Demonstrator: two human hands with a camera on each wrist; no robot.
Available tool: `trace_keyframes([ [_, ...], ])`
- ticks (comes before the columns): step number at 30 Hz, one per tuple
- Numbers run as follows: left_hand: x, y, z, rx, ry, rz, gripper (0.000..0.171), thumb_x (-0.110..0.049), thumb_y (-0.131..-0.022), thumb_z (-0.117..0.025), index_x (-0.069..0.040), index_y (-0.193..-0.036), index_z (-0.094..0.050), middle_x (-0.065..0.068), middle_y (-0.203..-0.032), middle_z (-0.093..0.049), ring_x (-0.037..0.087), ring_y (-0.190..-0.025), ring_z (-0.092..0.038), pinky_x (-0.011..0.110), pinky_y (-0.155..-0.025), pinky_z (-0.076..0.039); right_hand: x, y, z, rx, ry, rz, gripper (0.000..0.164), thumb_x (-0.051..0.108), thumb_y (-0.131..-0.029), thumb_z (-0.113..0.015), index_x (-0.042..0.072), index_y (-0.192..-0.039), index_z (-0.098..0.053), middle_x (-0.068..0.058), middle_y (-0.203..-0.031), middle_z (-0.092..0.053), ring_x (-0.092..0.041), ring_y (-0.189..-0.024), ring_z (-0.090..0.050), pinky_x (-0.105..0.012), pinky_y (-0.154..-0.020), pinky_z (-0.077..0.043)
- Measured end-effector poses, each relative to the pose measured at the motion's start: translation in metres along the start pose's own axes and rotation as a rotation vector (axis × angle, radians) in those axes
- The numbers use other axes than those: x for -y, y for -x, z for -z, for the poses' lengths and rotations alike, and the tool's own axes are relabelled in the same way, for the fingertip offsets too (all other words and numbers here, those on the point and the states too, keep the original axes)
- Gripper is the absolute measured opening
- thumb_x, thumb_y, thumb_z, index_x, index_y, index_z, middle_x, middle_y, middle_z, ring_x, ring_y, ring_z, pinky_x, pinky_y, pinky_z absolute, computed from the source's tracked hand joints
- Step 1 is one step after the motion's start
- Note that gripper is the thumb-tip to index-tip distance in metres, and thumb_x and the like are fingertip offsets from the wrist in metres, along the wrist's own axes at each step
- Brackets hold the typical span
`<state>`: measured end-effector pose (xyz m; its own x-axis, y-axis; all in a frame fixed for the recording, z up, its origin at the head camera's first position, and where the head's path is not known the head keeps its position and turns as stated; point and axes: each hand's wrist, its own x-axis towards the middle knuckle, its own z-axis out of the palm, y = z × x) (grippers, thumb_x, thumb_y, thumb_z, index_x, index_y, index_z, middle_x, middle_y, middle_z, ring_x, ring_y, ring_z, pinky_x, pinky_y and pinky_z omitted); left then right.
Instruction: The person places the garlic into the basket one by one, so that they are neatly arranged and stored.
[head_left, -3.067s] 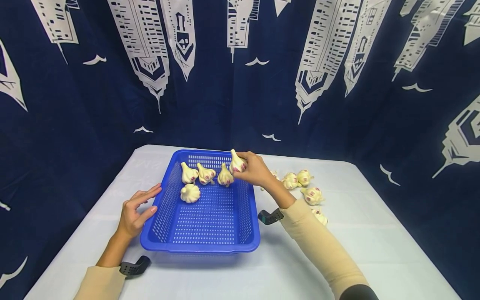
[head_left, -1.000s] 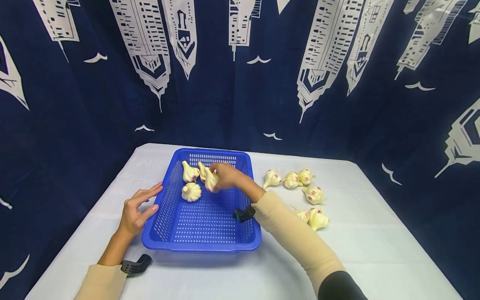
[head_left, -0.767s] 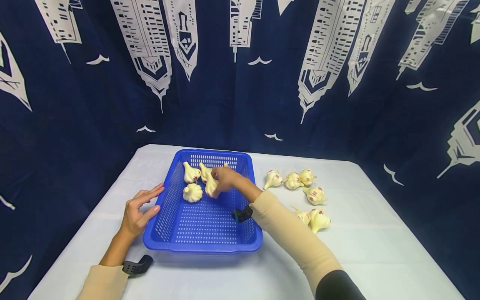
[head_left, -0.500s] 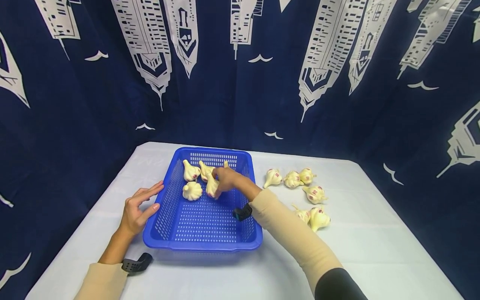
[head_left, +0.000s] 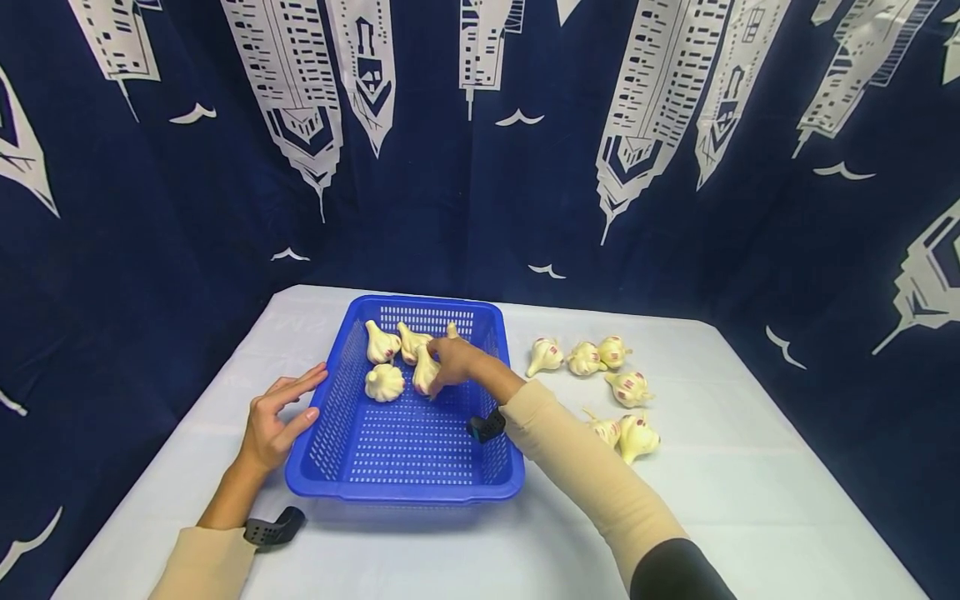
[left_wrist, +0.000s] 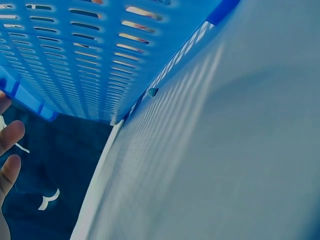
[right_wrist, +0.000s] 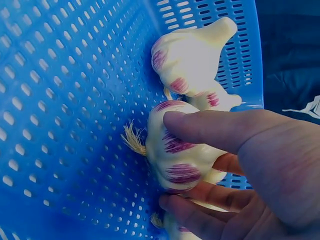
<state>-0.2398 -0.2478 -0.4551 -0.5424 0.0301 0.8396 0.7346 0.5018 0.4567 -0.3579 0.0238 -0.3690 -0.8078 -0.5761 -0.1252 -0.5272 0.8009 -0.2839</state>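
A blue perforated basket (head_left: 405, 493) stands on the white table. Inside it my right hand (head_left: 459, 364) grips a garlic bulb (head_left: 424, 372) low near the floor, thumb on one side and fingers on the other. In the right wrist view this garlic bulb (right_wrist: 172, 150) shows purple streaks and a tuft of roots. Around it in the basket lie a paler garlic bulb (head_left: 385, 383), two more at the back left, and one mostly hidden behind my right hand. My left hand (head_left: 273, 421) rests its extended fingers on the basket's left rim.
To the right of the basket several garlic bulbs lie loose, among them a back garlic bulb (head_left: 546, 356) and a front garlic bulb (head_left: 638, 438). My right forearm crosses the basket's right rim. A dark blue printed curtain (head_left: 465, 192) hangs behind the table (head_left: 750, 467).
My right hand has carried the garlic bulb from over the basket's back right rim down and left into the basket. In the last half second it barely moves. My left hand stays put.
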Motion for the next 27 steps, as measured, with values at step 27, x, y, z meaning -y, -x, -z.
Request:
trace_keyframes([
  [27, -0.001, 0.0, 0.005, 0.074, 0.003, 0.011, 0.048, -0.006, -0.073, -0.058, 0.007, -0.119, -0.067, 0.021, -0.126, -0.064, 0.016, -0.087, -0.059, 0.02, -0.074, -0.039, -0.004, 0.008, 0.015, -0.038, -0.157, -0.013, 0.065, 0.031, -0.075, -0.086, 0.003, -0.128, -0.061, -0.007, -0.094, -0.067, -0.017, -0.082, -0.06, -0.027, -0.068, -0.05],
])
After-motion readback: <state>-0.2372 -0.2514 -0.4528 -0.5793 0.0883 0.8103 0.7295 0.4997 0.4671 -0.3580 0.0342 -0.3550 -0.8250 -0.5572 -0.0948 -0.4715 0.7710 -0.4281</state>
